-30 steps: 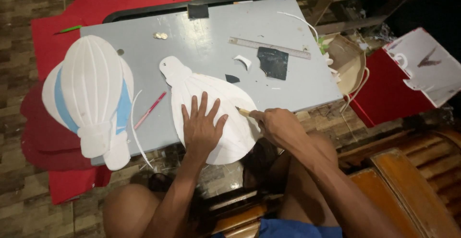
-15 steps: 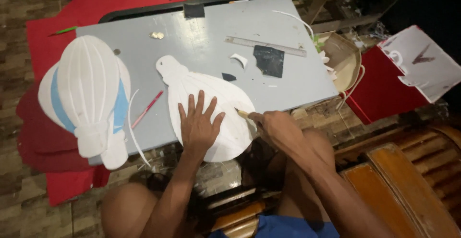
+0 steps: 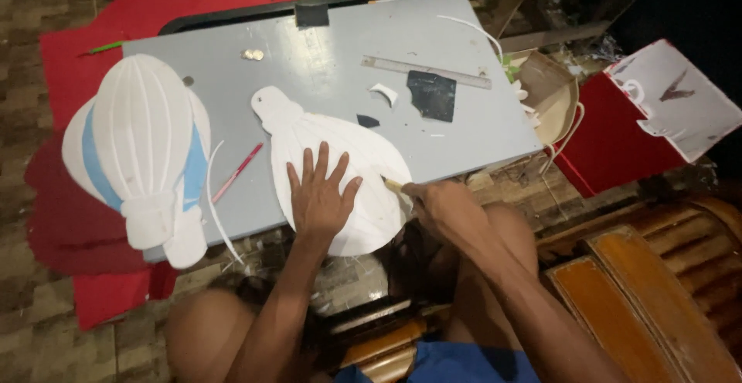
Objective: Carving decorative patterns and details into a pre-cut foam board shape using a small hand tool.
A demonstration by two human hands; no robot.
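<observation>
Hardly shifted since a second ago: left hand (image 3: 321,197) pressed flat as before, fingers spread, on white balloon-shaped cutout (image 3: 325,147) lying at near edge of grey worktop (image 3: 325,51). Right hand (image 3: 440,205) closed around a small pale tool (image 3: 393,185), tip against cutout's right edge. Finished ribbed white-and-blue balloon model (image 3: 139,143) resting at worktop's left end; red pencil (image 3: 237,173) between model and cutout; metal ruler (image 3: 425,72) farther back.

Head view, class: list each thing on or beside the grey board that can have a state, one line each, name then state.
white cut-out: flat on the grey board, pinned.
left hand: open, fingers spread, pressing the cut-out.
right hand: closed around a thin tool at the cut-out's edge.
ribbed white balloon shape: lying flat, untouched.
ruler: lying flat.
red pencil: lying loose.
</observation>
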